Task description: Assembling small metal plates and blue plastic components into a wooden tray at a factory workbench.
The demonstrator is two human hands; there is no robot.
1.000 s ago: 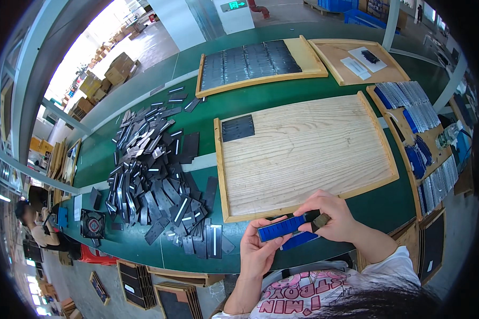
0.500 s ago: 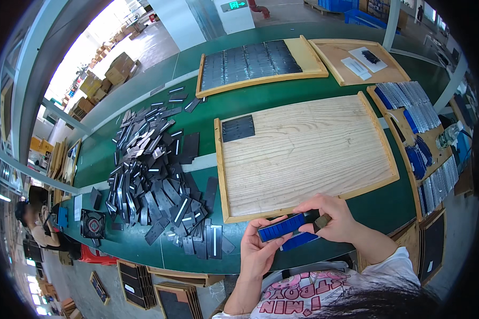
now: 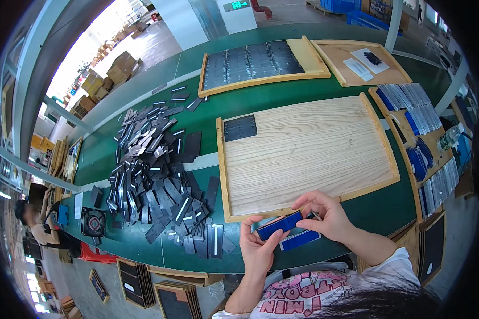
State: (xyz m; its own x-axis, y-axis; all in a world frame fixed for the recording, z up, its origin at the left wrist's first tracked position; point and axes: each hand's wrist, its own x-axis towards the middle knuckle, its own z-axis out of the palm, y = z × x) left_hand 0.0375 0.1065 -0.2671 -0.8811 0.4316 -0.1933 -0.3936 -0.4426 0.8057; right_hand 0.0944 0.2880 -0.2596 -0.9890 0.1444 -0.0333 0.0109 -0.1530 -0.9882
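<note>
My left hand (image 3: 257,251) grips a narrow blue panel (image 3: 280,226) with dark edges by its left end, thumb along the near side. The panel is held tilted, just off the near edge of the wooden tray (image 3: 308,154). At the panel's right end, my right hand (image 3: 332,219) pinches a small, thin dark piece (image 3: 316,215), its kind too small to make out. A second blue strip (image 3: 300,241) with a pale edge lies on the green table below my hands. In the tray's far left corner sits a block of black strips (image 3: 240,127).
Left of the tray spreads a heap of black strips (image 3: 149,159). A small fan (image 3: 93,222) stands near the left edge. Behind are a tray full of dark strips (image 3: 250,64) and a tray with papers (image 3: 351,58). On the right, a board (image 3: 410,143) carries blue and silvery pieces and a bottle (image 3: 450,136).
The small piece in my right hand has turned from showing a broad brownish face to a thin dark edge. The blue panel has shifted slightly, and more of the strip below shows.
</note>
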